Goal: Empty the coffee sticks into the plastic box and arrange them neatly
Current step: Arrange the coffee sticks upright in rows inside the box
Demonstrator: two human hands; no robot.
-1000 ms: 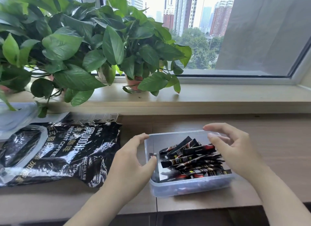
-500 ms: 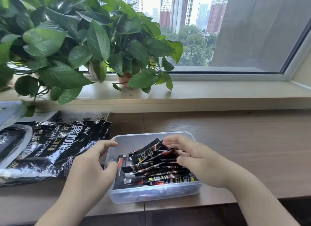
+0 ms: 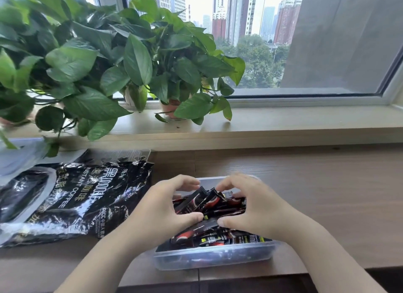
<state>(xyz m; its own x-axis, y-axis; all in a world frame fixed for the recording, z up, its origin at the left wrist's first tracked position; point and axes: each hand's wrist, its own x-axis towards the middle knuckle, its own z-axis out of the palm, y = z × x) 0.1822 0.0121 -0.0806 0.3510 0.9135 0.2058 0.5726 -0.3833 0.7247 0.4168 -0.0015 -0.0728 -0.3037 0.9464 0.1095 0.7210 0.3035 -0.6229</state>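
A clear plastic box (image 3: 213,259) stands on the wooden table near its front edge. Several black and red coffee sticks (image 3: 207,202) lie in a loose heap inside it, some tilted up. My left hand (image 3: 161,210) reaches into the box from the left and my right hand (image 3: 255,207) from the right. The fingers and thumbs of both hands curl round the pile of sticks between them. The sticks under my palms are hidden.
The flattened black instant coffee bag (image 3: 72,196) lies left of the box. A clear lid (image 3: 19,155) sits at the far left. Potted plants (image 3: 104,59) stand on the window sill (image 3: 283,127) behind. Bare table (image 3: 327,194) extends to the right.
My left hand has moved from the box's left rim into the box. My right hand has closed in over the sticks, and both hands now gather the pile, lifting some sticks.
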